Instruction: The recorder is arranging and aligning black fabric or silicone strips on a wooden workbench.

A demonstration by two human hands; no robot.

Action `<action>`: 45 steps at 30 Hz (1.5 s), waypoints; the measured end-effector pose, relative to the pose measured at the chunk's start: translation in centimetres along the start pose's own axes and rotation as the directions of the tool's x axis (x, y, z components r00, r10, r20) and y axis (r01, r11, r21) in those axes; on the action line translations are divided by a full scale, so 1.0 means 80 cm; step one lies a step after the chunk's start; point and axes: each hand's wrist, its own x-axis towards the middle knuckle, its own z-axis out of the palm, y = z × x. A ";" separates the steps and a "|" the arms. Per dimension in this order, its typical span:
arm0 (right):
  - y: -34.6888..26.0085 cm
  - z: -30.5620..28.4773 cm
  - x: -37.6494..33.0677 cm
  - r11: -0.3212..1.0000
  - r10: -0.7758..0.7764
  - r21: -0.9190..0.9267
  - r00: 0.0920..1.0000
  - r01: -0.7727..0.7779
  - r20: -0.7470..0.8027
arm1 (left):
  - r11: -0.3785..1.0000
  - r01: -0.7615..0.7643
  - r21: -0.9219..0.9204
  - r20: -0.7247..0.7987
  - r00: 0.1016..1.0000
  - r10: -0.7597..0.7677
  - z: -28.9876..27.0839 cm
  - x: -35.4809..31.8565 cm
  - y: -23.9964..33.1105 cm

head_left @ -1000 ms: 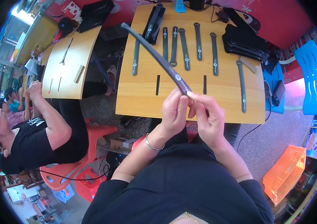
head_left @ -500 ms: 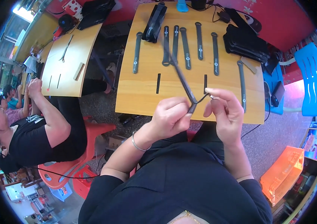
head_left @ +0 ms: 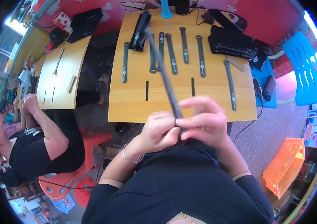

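Your left hand [head_left: 160, 128] and right hand [head_left: 203, 121] meet just below the frame's centre, both pinched shut on the near end of a long dark strap [head_left: 166, 78], which angles up and slightly left over the wooden desk [head_left: 128, 100]. Keep the pinch close to the strap's end and steady its free length, which I judge likely to whip about. Its upper part is blurred, so its far tip is hard to place among the other straps [head_left: 173, 54] lying in a row. Your fingers hide whatever you are working at the near end.
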 end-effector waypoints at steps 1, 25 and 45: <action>0.005 0.000 0.001 0.992 -0.121 -0.016 0.992 0.122 0.026 | 1.000 0.004 -0.012 0.025 1.000 -0.004 -0.003 -0.002 0.000; -0.011 0.006 -0.014 0.983 -0.018 0.185 0.999 0.009 0.045 | 0.996 -0.062 -0.060 0.009 0.998 0.062 0.009 -0.007 0.010; -0.020 -0.296 -0.010 0.998 0.019 -0.003 0.323 -0.068 -0.946 | 0.864 0.158 -0.478 0.479 0.871 0.106 -0.028 -0.043 0.012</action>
